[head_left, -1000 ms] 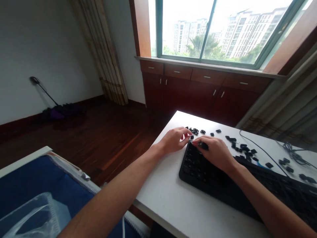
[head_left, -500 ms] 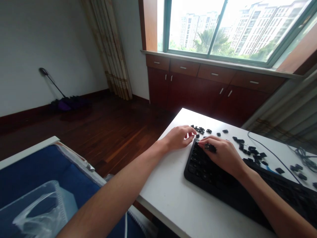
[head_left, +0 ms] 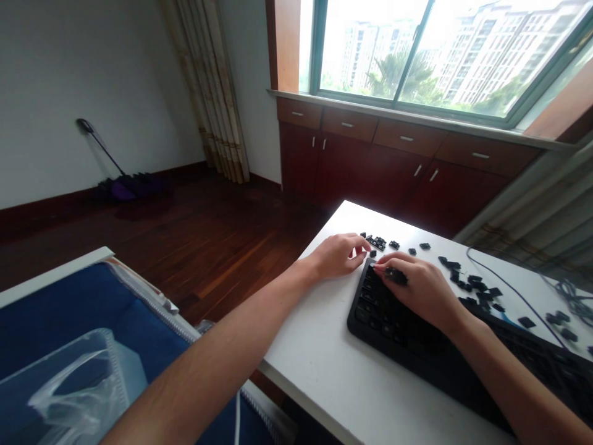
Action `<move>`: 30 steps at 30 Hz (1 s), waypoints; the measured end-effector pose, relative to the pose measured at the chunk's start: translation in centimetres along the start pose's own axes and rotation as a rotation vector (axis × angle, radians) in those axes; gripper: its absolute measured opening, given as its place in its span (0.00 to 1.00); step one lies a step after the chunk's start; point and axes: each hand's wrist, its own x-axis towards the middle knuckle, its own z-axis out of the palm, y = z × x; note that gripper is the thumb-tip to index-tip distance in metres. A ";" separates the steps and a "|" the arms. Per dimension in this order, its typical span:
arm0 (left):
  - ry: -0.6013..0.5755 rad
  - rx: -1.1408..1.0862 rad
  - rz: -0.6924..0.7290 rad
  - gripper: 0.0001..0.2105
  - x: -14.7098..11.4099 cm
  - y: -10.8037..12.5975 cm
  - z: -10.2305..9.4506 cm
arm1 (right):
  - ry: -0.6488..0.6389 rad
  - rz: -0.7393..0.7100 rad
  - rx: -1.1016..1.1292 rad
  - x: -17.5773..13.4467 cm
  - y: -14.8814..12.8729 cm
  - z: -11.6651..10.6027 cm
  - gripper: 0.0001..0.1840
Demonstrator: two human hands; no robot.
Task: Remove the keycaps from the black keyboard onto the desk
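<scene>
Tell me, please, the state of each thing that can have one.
Left hand: fingers curled, thumb apart
Right hand: closed around dark object
Dark object: held, partly hidden
Keyboard: flat, partly covered
Loose black pieces: scattered
Cable: loosely tangled
Drawers: shut
Cabinet doors: shut
Curtains: hanging in folds

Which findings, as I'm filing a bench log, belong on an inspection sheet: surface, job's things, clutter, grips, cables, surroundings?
Surface: white table, carrying the keyboard and loose pieces.
Job's things: black keyboard, running out of view at right; loose black pieces strewn beyond it.
Clutter: clear plastic bag on a blue surface.
Left-hand grip: open, beside a small black piece; contact unclear.
Right-hand grip: at the keyboard's far left corner, holding a dark object, kind unclear.
Cables: dark cable across the table; coiled cable at right; white cord near the bottom edge.
Surroundings: window above cabinets; apparently an umbrella on the floor.
</scene>
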 end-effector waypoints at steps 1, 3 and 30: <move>0.004 -0.001 -0.002 0.09 0.0 0.0 0.0 | -0.002 -0.001 0.016 0.0 0.0 -0.1 0.09; 0.013 -0.004 -0.007 0.08 0.0 -0.2 0.0 | 0.040 0.023 0.066 0.2 -0.2 -0.5 0.09; 0.046 0.014 -0.067 0.10 0.0 0.0 -0.3 | 0.273 0.270 0.987 6.7 0.1 -6.2 0.28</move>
